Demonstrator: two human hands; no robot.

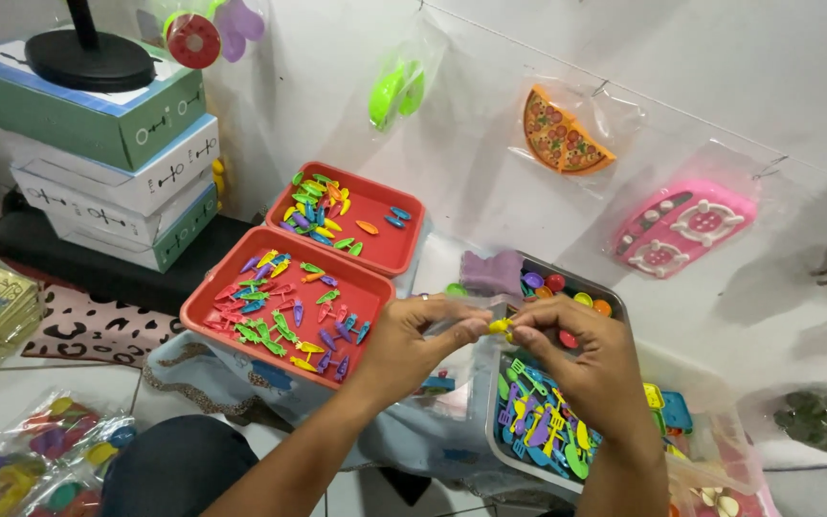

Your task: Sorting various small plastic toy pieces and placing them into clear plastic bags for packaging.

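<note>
Hands meet in the middle of my view, fingertips almost touching. My left hand is pinched nearly closed on the edge of a small clear plastic bag; thumb and forefinger clamp it, the other fingers curled under. My right hand comes in from the other side, thumb and first finger closed tight on a tiny yellow toy piece, right at the bag's mouth and just beside my left fingertips. What shape the piece is I can't quite tell, it's too small and half hidden by my fingers.

Directly below my right hand sits a metal tray packed with little plastic toy utensils in green, purple, yellow and blue, with some round coloured pieces at its far end and a purple toy piece beside those. To the left of my left hand lies a red tray scattered with small coloured toy bits, and a second red tray sits just behind it, touching. Further left, stacked boxes stand against the wall. On the wall behind hang bagged toys: a pizza toy and a pink toy stove.
</note>
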